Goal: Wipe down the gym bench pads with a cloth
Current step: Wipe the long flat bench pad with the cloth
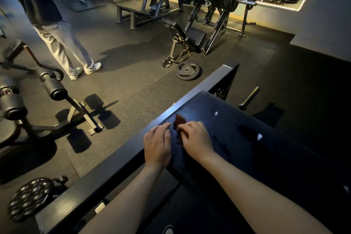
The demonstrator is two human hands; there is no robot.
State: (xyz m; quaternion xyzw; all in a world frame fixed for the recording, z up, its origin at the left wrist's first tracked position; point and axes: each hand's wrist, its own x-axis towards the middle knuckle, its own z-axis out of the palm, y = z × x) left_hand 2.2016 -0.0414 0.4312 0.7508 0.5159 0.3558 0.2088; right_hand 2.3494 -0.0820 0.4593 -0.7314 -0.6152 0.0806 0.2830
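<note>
1. The cloth is a small dark brownish rag lying on the bench pad, near the pad's left edge and toward its far end. Most of it is bunched under the right hand.
2. The right hand's fingers curl down over the cloth and grip it against the pad. Only a crumpled corner sticks out past the fingertips.
3. The left hand lies flat just beside it, fingers straight and close together, resting on the pad's edge next to the metal frame rail.
4. The cloth looks light, soft and limp. It should fold or slip under a loose grip, so it is probably best held bunched in the palm and pressed flat while wiping.
5. The pad looks firm, with a smooth, slightly pebbled vinyl skin that the cloth should slide over easily.
6. The dim light makes the cloth's real size and colour hard to judge.
7. The pad's near end runs out of the picture, and its right side sinks into shadow.
8. I cannot tell whether the pale marks on the pad are glare, wet spots or tears.
</note>
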